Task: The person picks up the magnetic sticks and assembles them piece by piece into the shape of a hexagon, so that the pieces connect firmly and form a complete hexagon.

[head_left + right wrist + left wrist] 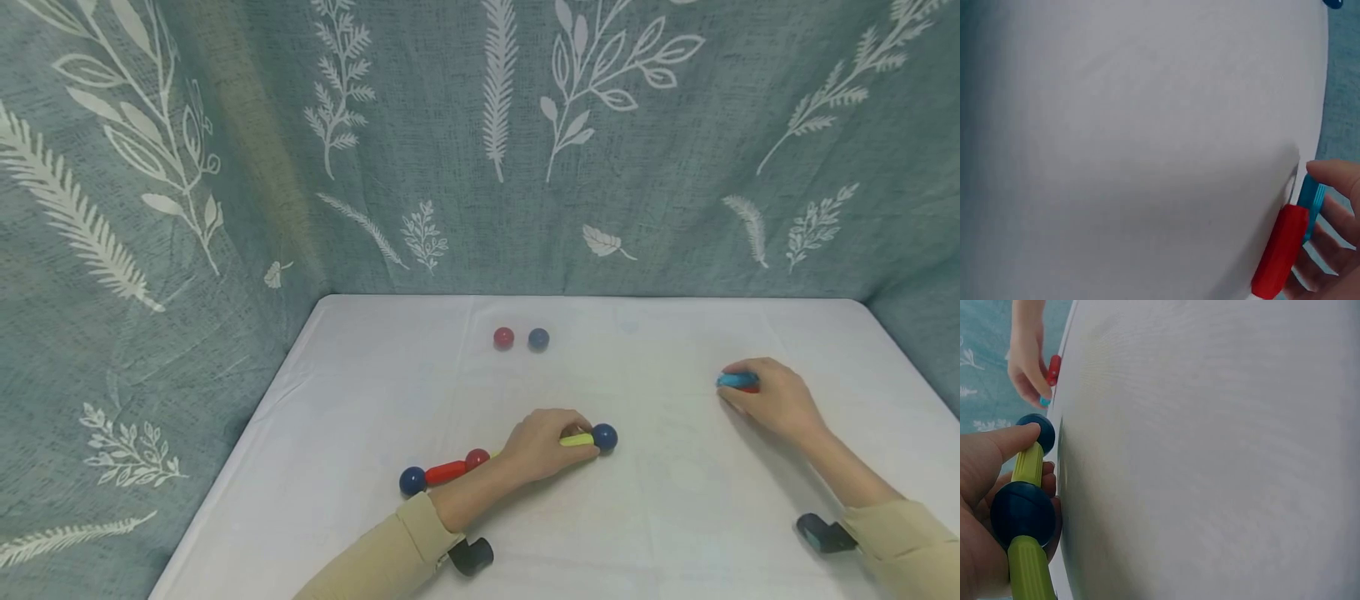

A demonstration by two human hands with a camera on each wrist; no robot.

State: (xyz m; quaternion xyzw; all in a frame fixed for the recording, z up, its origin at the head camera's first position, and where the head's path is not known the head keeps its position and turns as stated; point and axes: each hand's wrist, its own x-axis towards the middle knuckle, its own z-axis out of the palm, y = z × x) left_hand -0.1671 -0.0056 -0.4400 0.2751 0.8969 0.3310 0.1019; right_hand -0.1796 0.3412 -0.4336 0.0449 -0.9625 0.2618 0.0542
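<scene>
My left hand (536, 446) grips a chain of toy rods and balls near its right end. In the left wrist view the thumb presses on the end blue ball (1044, 434), and a yellow-green rod (1027, 464) runs from it to a second blue ball (1022, 514). The rest of the chain slants left past the wrist, with a red ball (477, 459), a red rod (446, 472) and another blue ball (412, 481). Off to the right, my right hand (780, 402) holds a light-blue rod (1310, 199) between thumb and fingers, with a red rod (1280, 251) beside it.
A loose red ball (504, 337) and a loose blue ball (538, 338) sit side by side toward the back of the white table (360, 358). A patterned green-blue curtain (450, 125) hangs behind and along the left side.
</scene>
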